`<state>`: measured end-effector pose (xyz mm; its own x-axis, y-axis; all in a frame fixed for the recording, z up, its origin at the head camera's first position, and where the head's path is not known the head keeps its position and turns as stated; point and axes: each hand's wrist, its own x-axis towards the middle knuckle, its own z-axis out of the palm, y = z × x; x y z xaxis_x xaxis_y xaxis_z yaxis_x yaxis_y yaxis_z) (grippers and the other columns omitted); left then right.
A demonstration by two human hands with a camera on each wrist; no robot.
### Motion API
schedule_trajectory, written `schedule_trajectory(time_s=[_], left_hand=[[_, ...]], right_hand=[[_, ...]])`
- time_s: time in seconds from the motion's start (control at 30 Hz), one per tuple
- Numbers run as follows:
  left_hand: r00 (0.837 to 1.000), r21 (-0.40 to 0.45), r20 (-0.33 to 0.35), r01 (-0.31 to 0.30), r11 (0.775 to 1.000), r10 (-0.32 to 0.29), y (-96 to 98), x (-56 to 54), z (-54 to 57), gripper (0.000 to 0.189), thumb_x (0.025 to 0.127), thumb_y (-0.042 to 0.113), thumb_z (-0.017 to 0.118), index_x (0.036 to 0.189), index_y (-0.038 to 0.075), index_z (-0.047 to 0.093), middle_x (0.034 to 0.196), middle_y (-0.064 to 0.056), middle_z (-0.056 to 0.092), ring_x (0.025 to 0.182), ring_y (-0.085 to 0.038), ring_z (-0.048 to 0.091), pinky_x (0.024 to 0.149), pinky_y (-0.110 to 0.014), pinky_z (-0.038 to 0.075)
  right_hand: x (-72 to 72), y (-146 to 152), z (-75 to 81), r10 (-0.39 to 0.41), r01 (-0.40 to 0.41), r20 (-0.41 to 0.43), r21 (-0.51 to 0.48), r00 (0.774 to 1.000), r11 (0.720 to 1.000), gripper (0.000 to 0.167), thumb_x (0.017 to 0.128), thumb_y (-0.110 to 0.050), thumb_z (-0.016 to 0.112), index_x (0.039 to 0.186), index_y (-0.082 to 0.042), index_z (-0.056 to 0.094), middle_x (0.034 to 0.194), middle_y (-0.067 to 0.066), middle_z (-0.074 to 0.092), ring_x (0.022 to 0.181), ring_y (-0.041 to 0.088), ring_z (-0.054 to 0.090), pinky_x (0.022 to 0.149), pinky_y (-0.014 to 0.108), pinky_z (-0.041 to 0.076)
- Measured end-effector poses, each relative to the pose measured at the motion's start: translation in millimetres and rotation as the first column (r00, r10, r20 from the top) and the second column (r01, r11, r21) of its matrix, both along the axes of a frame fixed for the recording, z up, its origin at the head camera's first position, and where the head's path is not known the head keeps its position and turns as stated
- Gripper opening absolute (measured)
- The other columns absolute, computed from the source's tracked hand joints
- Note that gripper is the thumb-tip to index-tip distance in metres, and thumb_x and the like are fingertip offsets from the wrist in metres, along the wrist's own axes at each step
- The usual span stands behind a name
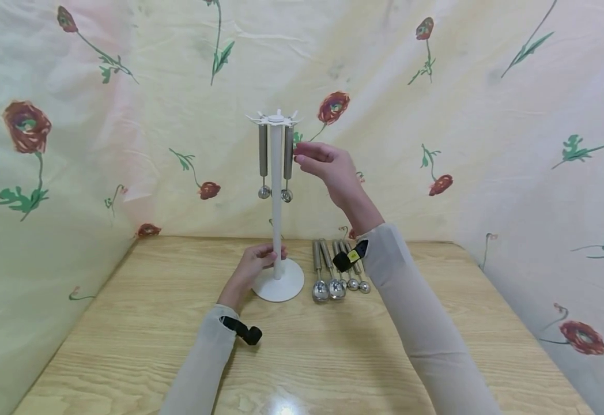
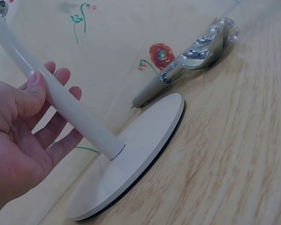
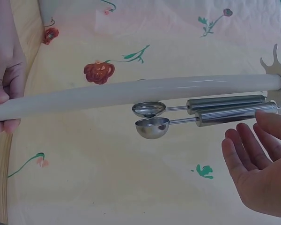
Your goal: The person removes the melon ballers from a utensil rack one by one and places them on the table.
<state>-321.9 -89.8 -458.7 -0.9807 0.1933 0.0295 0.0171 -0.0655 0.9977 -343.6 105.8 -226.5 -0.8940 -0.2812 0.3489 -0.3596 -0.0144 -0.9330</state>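
A white utensil stand [image 1: 277,202] with a round base and a hooked top rises from the wooden table. My left hand [image 1: 258,259] grips its pole low down, the thumb and fingers around it in the left wrist view. From the hooks hang two steel scoops with small round bowls, a left scoop [image 1: 263,151] and a right scoop [image 1: 288,153]. My right hand [image 1: 328,164] is beside the right scoop's handle, fingers loosely bent. In the right wrist view the thumb tip overlaps the handle near its top, and the other fingers [image 3: 246,150] lie apart from it.
Several steel scoops lie in a row on the table right of the base, including two with larger bowls, such as the large scoop [image 1: 320,290]. Flowered cloth [image 1: 177,115] hangs behind the table [image 1: 141,357] and on both sides.
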Motion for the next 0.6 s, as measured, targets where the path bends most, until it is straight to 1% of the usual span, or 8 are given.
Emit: schedule_trajectory(time_s=[0.13, 0.27, 0.43, 0.6], left_hand=[[1.0, -0.003, 0.009, 0.008, 1.0, -0.008, -1.4, -0.3, 0.7, 0.031, 0.104, 0.006, 0.054, 0.132, -0.004, 0.064, 0.124, -0.017, 0.073, 0.113, -0.019, 0.07, 0.108, -0.043, 0.052], [1.0, -0.014, -0.002, 0.02, 1.0, -0.02, -1.0, -0.8, 0.7, 0.032, 0.104, 0.006, 0.053, 0.133, -0.005, 0.063, 0.125, -0.017, 0.072, 0.113, -0.018, 0.07, 0.109, -0.044, 0.052], [0.999, -0.019, -0.026, 0.03, 0.999, -0.03, -1.3, -2.0, -0.2, 0.034, 0.104, 0.005, 0.053, 0.135, -0.008, 0.06, 0.125, -0.018, 0.072, 0.113, -0.019, 0.07, 0.109, -0.045, 0.051], [0.999, -0.025, -0.021, 0.025, 0.999, -0.026, -2.1, -2.4, 0.4, 0.034, 0.104, 0.005, 0.053, 0.135, -0.008, 0.059, 0.126, -0.02, 0.071, 0.114, -0.021, 0.07, 0.111, -0.048, 0.05]], right_hand=[[-6.3, -5, 1.0, 0.018, -0.017, 0.024, -0.027, 1.0, 0.999, 0.038, 0.099, -0.007, 0.066, 0.137, -0.002, 0.062, 0.134, 0.016, 0.068, 0.115, 0.019, 0.068, 0.107, 0.037, 0.053], [-10.3, -8, 0.3, 0.029, -0.027, 0.043, -0.045, 0.999, 0.999, 0.039, 0.098, -0.004, 0.065, 0.137, -0.001, 0.062, 0.132, 0.017, 0.068, 0.112, 0.018, 0.069, 0.106, 0.039, 0.054], [-12.6, -10, -1.7, 0.036, -0.034, 0.053, -0.038, 0.998, 0.999, 0.037, 0.098, -0.004, 0.065, 0.135, -0.001, 0.063, 0.12, 0.011, 0.072, 0.107, 0.017, 0.069, 0.103, 0.039, 0.056], [-12.4, -12, -2.0, 0.047, -0.045, 0.052, -0.043, 0.998, 0.998, 0.034, 0.098, -0.003, 0.066, 0.131, 0.002, 0.064, 0.106, 0.004, 0.072, 0.097, 0.016, 0.071, 0.099, 0.038, 0.059]])
